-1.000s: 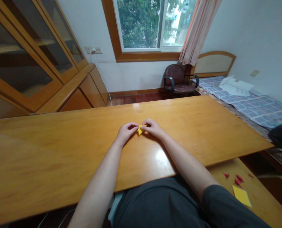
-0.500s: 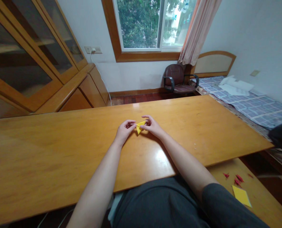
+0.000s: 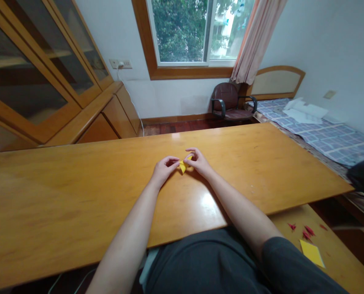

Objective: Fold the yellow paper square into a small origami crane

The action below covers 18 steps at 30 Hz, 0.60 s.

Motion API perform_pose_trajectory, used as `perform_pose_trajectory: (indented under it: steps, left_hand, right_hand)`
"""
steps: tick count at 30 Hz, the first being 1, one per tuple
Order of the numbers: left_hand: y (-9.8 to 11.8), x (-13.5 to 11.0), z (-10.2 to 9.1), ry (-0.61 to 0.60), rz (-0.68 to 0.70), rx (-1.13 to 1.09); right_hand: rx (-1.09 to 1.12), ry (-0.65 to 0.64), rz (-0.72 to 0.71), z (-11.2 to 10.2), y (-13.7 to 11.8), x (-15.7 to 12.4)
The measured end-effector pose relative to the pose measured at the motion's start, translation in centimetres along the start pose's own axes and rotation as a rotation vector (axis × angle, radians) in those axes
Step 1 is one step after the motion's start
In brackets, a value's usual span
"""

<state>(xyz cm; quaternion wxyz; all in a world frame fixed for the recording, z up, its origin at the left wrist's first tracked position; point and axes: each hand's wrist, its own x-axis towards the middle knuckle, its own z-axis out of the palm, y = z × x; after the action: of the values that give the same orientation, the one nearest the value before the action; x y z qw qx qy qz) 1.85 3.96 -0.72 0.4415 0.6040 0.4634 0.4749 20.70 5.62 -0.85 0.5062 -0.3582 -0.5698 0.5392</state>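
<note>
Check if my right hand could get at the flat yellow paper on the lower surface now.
Probably yes: nothing covers the flat yellow paper, though the right hand holds the folded yellow paper and would likely have to let go first.

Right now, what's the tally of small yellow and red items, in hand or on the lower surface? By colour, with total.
Yellow: 2 (folded paper between left hand and right hand; square on lower surface)
Red: 4 (small pieces, same surface)
Total: 6
</note>
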Motion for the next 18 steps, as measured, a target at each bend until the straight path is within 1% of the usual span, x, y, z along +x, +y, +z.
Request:
perform_pose_trajectory:
  steps: [11,18]
  left_hand:
    - [-0.27,-0.07,-0.15,-0.018,0.012,0.033]
    - [-0.2,-0.12,-0.02,-0.024,0.012,0.03]
  right_hand:
    - [-0.011,-0.005,-0.002,-0.15,-0.19,-0.06]
    - [0.035,0.031,-0.016,-0.06,0.01,0.05]
